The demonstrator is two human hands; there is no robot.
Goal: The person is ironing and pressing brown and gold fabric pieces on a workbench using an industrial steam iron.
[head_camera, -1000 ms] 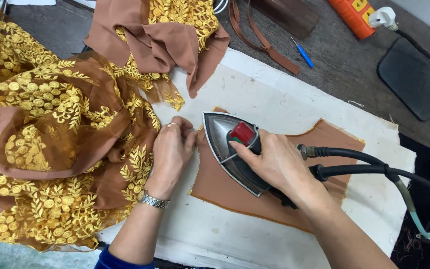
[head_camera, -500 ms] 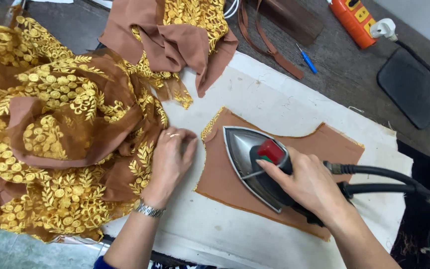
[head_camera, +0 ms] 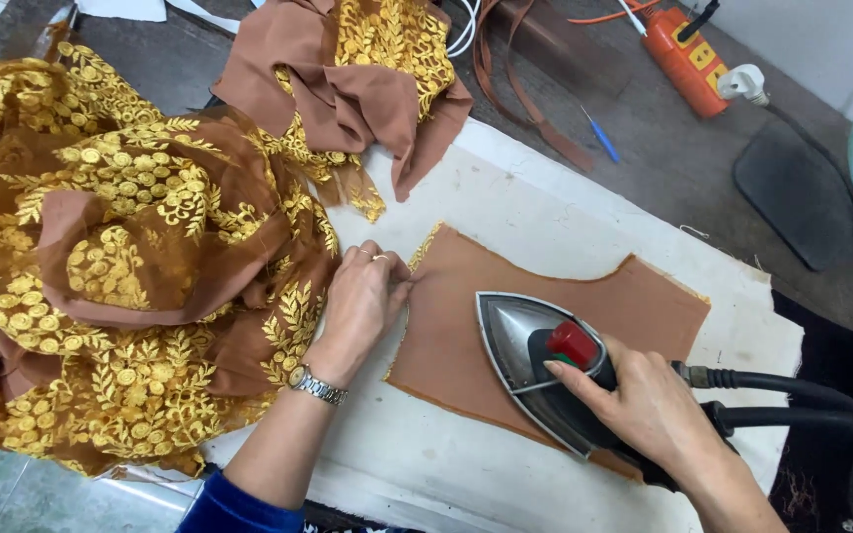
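- A white padded cover point(head_camera: 545, 212) tops the desk.
- Right hand point(head_camera: 656, 410) clenches the iron point(head_camera: 535, 360) at four o'clock, handle mostly hidden.
- Left hand point(head_camera: 362, 301) pinches the brown fabric piece point(head_camera: 545, 296) by its nine o'clock edge.

The scene is bright and evenly lit, seemingly from overhead, with soft light and no harsh contrast. Shadows are faint and short: a thin one lies under the left hand point(head_camera: 362, 301) and another beneath the right hand point(head_camera: 649, 405) on the iron point(head_camera: 535, 360). The iron's metal shell carries a mild sheen, and the gold embroidery point(head_camera: 120, 286) glints in spots. Focus is sharp across the white pad point(head_camera: 545, 212). Straight edges bow slightly toward the corners, a wide-lens effect, and the far corners look softer.
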